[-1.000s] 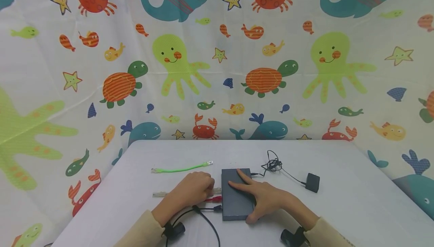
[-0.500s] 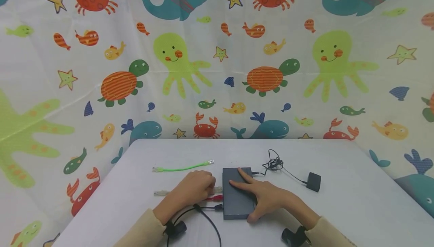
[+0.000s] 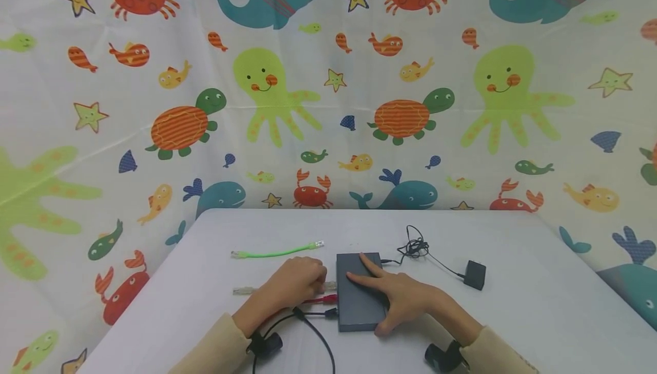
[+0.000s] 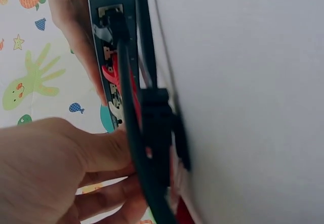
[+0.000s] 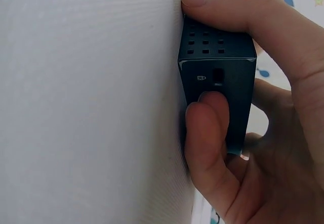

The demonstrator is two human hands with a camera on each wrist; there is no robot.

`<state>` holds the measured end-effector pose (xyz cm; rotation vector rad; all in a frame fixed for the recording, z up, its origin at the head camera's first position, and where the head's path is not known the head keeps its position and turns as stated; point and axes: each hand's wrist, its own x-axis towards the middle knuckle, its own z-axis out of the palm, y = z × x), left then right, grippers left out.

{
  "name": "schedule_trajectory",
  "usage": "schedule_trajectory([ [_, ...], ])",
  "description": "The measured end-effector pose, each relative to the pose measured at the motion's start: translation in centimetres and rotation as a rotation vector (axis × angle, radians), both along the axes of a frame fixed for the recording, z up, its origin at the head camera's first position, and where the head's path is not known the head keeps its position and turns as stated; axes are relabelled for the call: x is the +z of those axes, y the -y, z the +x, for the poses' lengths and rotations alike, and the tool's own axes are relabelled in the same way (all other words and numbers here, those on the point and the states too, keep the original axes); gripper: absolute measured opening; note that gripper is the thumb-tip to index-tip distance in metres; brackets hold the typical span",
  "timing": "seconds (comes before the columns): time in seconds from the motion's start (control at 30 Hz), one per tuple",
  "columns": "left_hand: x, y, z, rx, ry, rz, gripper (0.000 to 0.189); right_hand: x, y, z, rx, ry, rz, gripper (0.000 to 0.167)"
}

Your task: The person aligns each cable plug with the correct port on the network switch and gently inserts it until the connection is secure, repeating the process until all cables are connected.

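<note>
A dark network switch (image 3: 354, 308) lies on the table, its row of ports facing left. My right hand (image 3: 405, 301) holds it, with the thumb (image 5: 217, 9) on the vented near side, two fingers spread over the top and others curled against the right end. At the ports, my left hand (image 3: 297, 280) pinches a grey Ethernet cable (image 3: 330, 287) close to its plug; in the left wrist view the plug (image 4: 115, 112) is at a port, its depth unclear. Red (image 3: 328, 299) and black (image 3: 331, 313) cable plugs sit in nearby ports.
A short green Ethernet cable (image 3: 277, 253) lies behind the left hand. From the switch's right end a black cord (image 3: 414, 247) runs, bundled, to a power adapter (image 3: 474, 275). Black cable (image 3: 318, 337) loops under the left wrist. A sea-animal curtain (image 3: 328, 123) hangs behind the table.
The head view has shifted very slightly. Both hands keep their places on the grey Ethernet cable and the network switch.
</note>
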<state>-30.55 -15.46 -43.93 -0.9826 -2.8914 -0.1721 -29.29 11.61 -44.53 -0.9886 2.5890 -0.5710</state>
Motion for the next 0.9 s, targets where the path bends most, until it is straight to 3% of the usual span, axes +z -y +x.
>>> schedule_trajectory([
  [0.3, 0.09, -0.34, 0.27, -0.008, -0.020, -0.008, 0.008, 0.07, 0.04, 0.07, -0.002, 0.000, 0.006, 0.104],
  [0.57, 0.16, -0.38, 0.28, -0.036, -0.122, -0.041, 0.008, 0.27, 0.20, 0.04, 0.008, -0.005, 0.014, 0.105],
  [0.9, -0.23, -0.54, 0.46, -0.014, -0.124, -0.045, 0.009, 0.10, 0.19, 0.01, 0.012, -0.001, 0.014, 0.104],
])
